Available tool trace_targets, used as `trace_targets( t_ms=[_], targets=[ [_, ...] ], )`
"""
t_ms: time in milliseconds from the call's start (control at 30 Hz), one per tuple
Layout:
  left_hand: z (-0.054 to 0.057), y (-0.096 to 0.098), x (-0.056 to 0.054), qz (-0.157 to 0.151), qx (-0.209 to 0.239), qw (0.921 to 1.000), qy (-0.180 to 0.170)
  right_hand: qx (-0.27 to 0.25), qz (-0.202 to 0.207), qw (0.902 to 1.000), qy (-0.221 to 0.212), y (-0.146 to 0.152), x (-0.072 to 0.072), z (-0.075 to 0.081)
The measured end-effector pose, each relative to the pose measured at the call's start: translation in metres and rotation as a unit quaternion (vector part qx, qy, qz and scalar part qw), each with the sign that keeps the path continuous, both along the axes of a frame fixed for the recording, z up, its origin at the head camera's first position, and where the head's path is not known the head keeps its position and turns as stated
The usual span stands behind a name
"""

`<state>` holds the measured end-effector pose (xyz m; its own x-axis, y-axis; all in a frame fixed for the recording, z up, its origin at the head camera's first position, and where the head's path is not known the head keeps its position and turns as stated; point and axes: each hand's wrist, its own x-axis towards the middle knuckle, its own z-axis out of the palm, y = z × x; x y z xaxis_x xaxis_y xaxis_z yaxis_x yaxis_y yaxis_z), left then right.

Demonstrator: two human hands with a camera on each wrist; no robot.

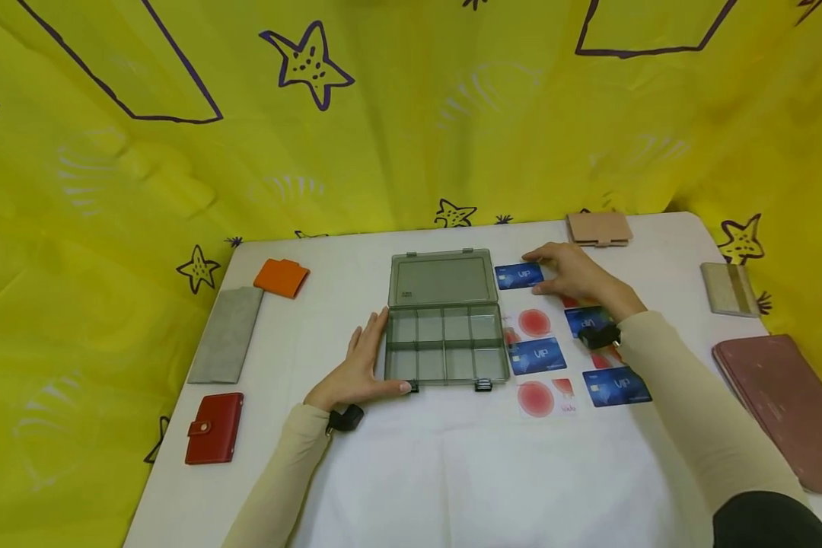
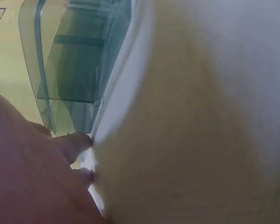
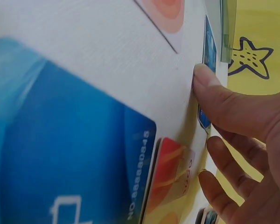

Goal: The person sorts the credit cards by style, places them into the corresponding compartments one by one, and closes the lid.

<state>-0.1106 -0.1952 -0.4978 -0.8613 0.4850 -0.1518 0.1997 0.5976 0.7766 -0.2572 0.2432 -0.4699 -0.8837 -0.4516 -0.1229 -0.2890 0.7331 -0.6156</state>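
Observation:
An eight-part grey translucent plastic box (image 1: 445,344) lies with its lid (image 1: 444,278) folded back. My left hand (image 1: 361,365) rests against the box, fingers stretched along its left side and thumb at the front left latch. In the left wrist view, fingertips (image 2: 77,142) touch the box's corner. To the right of the lid, my right hand (image 1: 571,270) holds a blue VIP card (image 1: 518,275) flat on the table, thumb on its near edge and fingers at the far edge. The right wrist view shows the thumb (image 3: 214,91) against the card (image 3: 208,46).
Right of the box lie another blue VIP card (image 1: 537,355), white cards with red circles (image 1: 536,399) and a blue card (image 1: 616,386). Around the table are an orange holder (image 1: 282,278), grey wallet (image 1: 226,335), red wallet (image 1: 214,428), tan wallet (image 1: 599,228) and mauve wallet (image 1: 788,411).

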Motion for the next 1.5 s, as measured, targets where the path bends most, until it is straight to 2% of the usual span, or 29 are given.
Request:
trace_targets(
  t_ms=[333, 533, 767, 867, 933, 1100, 1167, 1267, 1367, 1500],
  targets=[
    [0.000, 0.004, 0.005, -0.017, -0.021, 0.9994, 0.022, 0.029, -0.004, 0.9996, 0.001, 0.001, 0.006, 0.004],
    [-0.003, 0.007, 0.003, -0.010, -0.028, 0.9990, 0.032, 0.036, -0.003, 0.9990, 0.024, 0.002, 0.011, 0.008],
    [-0.004, 0.008, 0.002, 0.001, -0.042, 0.9986, 0.033, 0.026, 0.011, 0.9995, 0.015, 0.009, 0.016, 0.009],
    [-0.003, 0.008, 0.002, 0.005, -0.047, 0.9982, 0.035, -0.010, -0.011, 0.9999, 0.006, 0.014, 0.021, 0.014],
    [-0.003, 0.008, 0.002, 0.006, -0.050, 0.9980, 0.038, -0.041, -0.036, 0.9983, 0.021, 0.016, 0.024, 0.017],
    [-0.004, 0.007, 0.002, 0.009, -0.059, 0.9974, 0.040, -0.131, -0.091, 0.9851, 0.063, 0.017, 0.031, 0.024],
    [-0.004, 0.007, 0.002, 0.010, -0.058, 0.9975, 0.038, -0.163, -0.105, 0.9791, 0.060, 0.017, 0.033, 0.025],
    [-0.003, 0.007, 0.002, 0.009, -0.052, 0.9980, 0.036, -0.177, -0.126, 0.9751, 0.042, 0.016, 0.038, 0.028],
    [-0.002, 0.007, 0.002, 0.008, -0.046, 0.9984, 0.031, -0.192, -0.132, 0.9725, 0.009, 0.010, 0.047, 0.033],
    [-0.001, 0.006, 0.002, 0.009, -0.051, 0.9981, 0.033, -0.227, -0.089, 0.9694, -0.029, -0.005, 0.062, 0.039]
  ],
)
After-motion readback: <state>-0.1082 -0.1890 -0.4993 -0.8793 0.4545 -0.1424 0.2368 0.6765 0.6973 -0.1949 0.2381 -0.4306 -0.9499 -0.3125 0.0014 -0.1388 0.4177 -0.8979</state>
